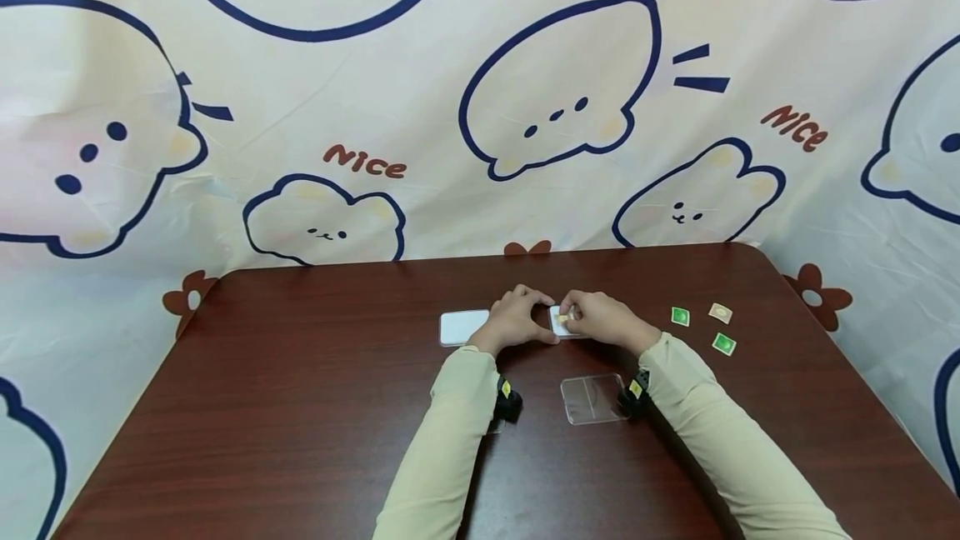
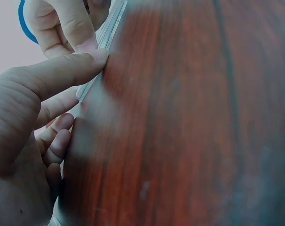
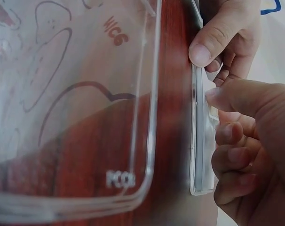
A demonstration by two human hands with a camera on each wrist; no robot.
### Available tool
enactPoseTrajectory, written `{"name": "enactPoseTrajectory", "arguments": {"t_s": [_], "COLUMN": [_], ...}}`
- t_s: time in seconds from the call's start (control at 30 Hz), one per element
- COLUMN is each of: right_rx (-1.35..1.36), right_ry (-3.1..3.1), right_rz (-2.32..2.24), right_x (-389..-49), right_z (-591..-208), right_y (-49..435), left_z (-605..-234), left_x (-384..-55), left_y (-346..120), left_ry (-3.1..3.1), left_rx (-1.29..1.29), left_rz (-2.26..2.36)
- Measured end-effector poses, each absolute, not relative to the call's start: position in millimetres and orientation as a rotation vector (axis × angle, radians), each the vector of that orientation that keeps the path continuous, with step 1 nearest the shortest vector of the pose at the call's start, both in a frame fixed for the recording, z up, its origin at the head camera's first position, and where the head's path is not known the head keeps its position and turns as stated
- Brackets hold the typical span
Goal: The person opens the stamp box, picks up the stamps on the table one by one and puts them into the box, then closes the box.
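A flat white case with clear plastic edges (image 3: 195,141) lies on the brown table between my two hands. At its left end, my left hand (image 1: 516,322) grips it between thumb and fingers. From the right, my right hand (image 1: 606,321) reaches over the case. Its thumb and fingers pinch a small cream-coloured square piece (image 3: 213,112) at the white surface, and the fingertips hide much of it. Whether the piece touches the surface, I cannot tell. In the left wrist view, the left thumb presses along the near edge of the case.
Left of my left hand lies another flat white case (image 1: 462,328). A clear plastic cover (image 1: 589,401) rests nearer me, by the right wrist. Two green square pieces (image 1: 680,317) and one cream square (image 1: 721,312) lie to the right. Printed cloth hangs behind the table (image 1: 300,407).
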State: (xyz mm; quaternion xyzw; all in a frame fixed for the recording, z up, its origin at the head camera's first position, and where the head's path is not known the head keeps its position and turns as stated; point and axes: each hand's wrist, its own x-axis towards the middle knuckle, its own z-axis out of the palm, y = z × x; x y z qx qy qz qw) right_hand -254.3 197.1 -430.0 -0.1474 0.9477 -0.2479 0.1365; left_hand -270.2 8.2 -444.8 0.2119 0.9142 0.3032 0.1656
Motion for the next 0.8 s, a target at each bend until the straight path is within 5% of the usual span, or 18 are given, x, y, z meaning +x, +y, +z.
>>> {"name": "enactPoseTrajectory", "arguments": {"t_s": [0.8], "right_rx": [-0.265], "right_ry": [2.893], "right_rz": [-0.959], "right_x": [-244.5], "right_z": [-429.4], "right_y": [241.8], "left_z": [-445.3], "left_x": [-271.5], "left_y": [9.4], "left_ry": [2.621], "left_rx": [0.618], "left_rz": [0.837]}}
